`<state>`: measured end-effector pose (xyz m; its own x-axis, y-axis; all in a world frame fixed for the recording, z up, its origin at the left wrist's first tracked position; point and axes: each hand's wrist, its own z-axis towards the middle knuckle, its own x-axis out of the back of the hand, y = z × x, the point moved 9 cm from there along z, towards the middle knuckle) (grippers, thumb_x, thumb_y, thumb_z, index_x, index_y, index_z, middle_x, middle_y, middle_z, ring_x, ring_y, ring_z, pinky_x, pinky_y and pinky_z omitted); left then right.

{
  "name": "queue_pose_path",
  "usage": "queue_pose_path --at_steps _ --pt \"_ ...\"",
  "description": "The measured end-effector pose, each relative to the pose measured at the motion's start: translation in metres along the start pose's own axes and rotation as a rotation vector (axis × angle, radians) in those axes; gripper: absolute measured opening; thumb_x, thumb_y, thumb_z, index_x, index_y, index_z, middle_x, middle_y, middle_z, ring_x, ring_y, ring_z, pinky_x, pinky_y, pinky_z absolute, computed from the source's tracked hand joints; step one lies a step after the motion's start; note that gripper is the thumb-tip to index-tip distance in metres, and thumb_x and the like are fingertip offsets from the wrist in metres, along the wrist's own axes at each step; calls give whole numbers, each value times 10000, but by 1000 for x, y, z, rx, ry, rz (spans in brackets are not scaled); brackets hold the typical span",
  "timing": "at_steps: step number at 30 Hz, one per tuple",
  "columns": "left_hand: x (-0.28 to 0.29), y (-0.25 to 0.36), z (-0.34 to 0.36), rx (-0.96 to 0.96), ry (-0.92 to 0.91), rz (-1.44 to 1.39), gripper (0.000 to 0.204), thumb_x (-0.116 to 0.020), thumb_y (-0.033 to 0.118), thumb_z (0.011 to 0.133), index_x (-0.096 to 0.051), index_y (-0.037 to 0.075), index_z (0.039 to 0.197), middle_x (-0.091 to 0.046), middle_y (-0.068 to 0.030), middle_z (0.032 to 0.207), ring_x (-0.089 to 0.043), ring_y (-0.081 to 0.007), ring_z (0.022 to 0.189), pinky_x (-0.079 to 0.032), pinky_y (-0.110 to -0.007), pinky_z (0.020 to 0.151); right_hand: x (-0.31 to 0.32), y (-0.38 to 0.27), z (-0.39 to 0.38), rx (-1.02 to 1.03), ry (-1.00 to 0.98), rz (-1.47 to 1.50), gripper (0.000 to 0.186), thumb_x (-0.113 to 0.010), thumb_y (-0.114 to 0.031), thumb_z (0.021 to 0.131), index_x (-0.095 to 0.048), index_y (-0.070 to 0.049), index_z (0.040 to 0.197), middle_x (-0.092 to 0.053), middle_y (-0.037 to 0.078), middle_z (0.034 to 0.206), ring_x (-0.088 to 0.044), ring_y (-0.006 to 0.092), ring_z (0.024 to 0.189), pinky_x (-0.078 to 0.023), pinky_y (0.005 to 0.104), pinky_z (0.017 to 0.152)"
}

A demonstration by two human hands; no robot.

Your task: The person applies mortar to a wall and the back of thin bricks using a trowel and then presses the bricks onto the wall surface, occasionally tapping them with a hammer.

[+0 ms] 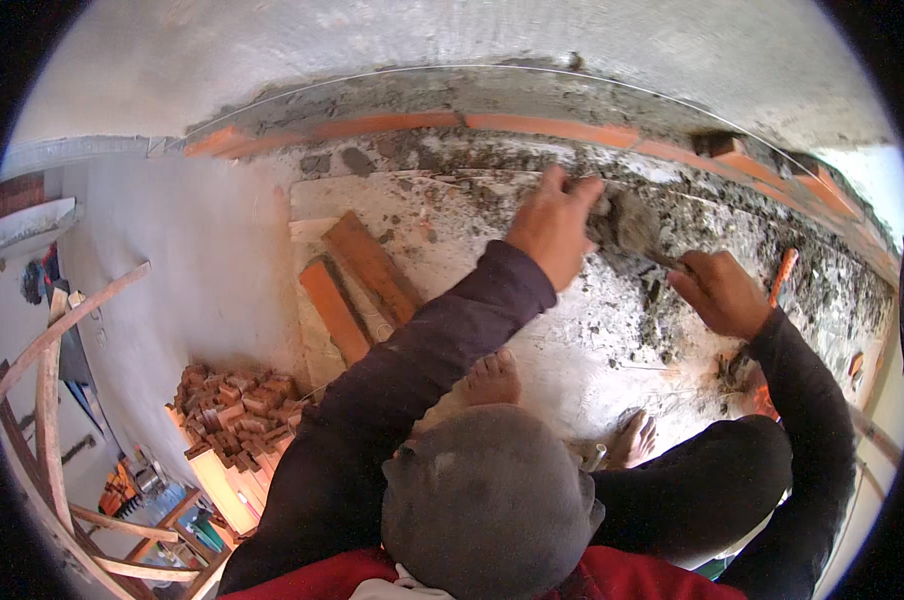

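My right hand (pixel 724 293) is closed round the handle of a trowel (pixel 662 260). Grey wet mortar (pixel 632 222) covers most of its blade, which points away and to the left. Beside the mortar is my left hand (pixel 557 225), its fingers a little apart and pointing toward the wall; I see nothing held in it, though part of the palm is hidden. Ahead of both hands a low course of orange bricks (pixel 552 127) runs along the wall base, below a taut white string (pixel 492 67).
Two loose bricks (pixel 372 265) lie left of my left arm. Farther left stands a pile of bricks (pixel 237 410), with wooden poles (pixel 50 400) beyond. An orange-handled tool (pixel 784 275) lies right of my right hand. Mortar crumbs speckle the pale floor (pixel 562 340).
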<state>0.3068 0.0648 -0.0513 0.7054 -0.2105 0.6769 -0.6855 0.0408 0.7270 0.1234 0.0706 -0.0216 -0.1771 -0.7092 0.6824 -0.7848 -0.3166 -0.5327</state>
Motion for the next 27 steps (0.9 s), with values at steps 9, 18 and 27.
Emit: queue_pose_path --at_steps 9,18,27 --pt "-133 250 16 -603 -326 51 630 -847 116 684 -589 81 1258 -551 -206 1129 -597 -363 1045 -500 -431 908 20 85 -263 -361 410 62 287 -553 -249 970 -603 20 885 -568 231 712 -578 412 662 -442 463 627" --pt "-308 491 -68 -838 -581 64 637 -816 222 757 -526 56 1299 -543 -237 1192 -548 -370 1122 -462 -413 979 -11 125 -531 -955 765 22 233 -530 -157 913 -625 21 1029 -631 232 830 -627 395 804 -474 484 732" --pt "-295 409 -36 -790 -893 160 612 -642 331 921 -435 25 1409 -509 -215 1365 -600 -318 1124 -507 -394 948 -69 175 -569 -1224 985 -422 325 -601 -114 861 -596 -84 1184 -641 121 1044 -651 335 913 -519 437 773"
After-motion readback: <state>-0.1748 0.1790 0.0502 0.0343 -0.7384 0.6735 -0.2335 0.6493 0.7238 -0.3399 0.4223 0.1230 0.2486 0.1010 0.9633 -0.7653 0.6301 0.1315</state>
